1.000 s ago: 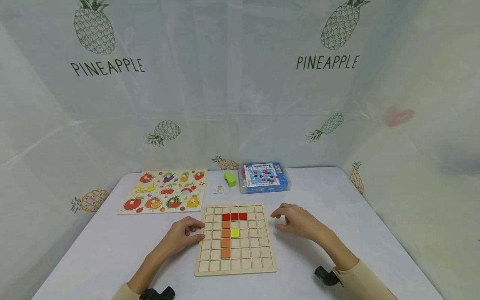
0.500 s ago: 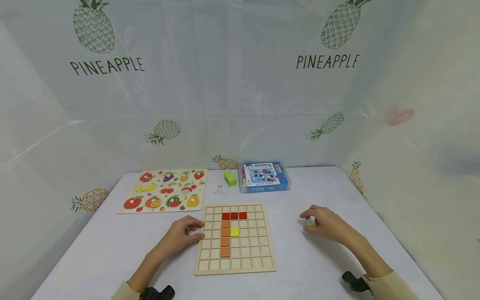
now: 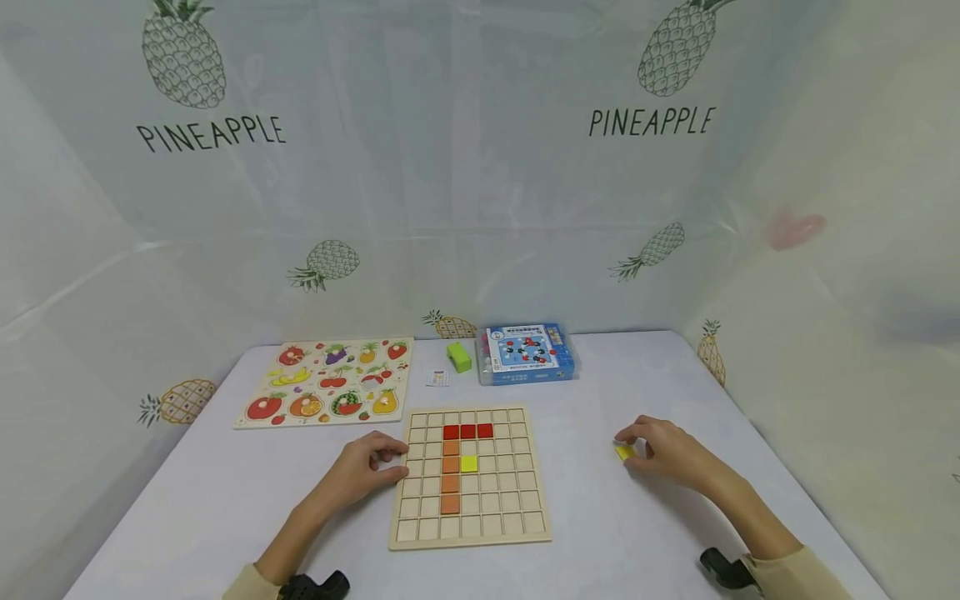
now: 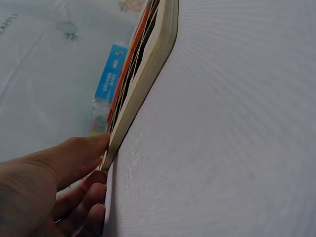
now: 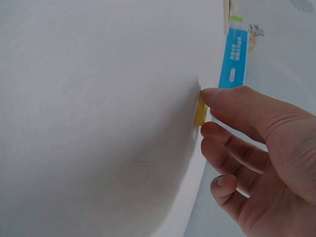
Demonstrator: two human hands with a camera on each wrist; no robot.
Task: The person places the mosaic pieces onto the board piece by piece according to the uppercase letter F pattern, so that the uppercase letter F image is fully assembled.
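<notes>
My left hand (image 3: 366, 467) rests at the left edge of a wooden grid board (image 3: 502, 527). In the left wrist view its thumb and fingers touch the rim of the board (image 4: 143, 81). Several red tiles (image 3: 468, 432) lie in a row on the grid, orange tiles (image 3: 450, 483) run down from the row's left end, and one yellow tile (image 3: 468, 464) lies beside them. To the right of the board, my right hand (image 3: 667, 450) pinches another yellow tile (image 3: 624, 452) at the table surface. The right wrist view has this yellow tile (image 5: 201, 112) between thumb and fingertip.
A fruit puzzle board (image 3: 322, 383) lies at the back left. Behind the grid are a bright green block (image 3: 459, 357), a small printed card (image 3: 438, 378) and a blue boxed set (image 3: 528, 355). The white table (image 3: 592, 533) meets a pineapple-printed curtain (image 3: 450, 192).
My right hand has moved right, away from the board, and its fingers have come together on a yellow tile. My left hand has stayed at the board's edge.
</notes>
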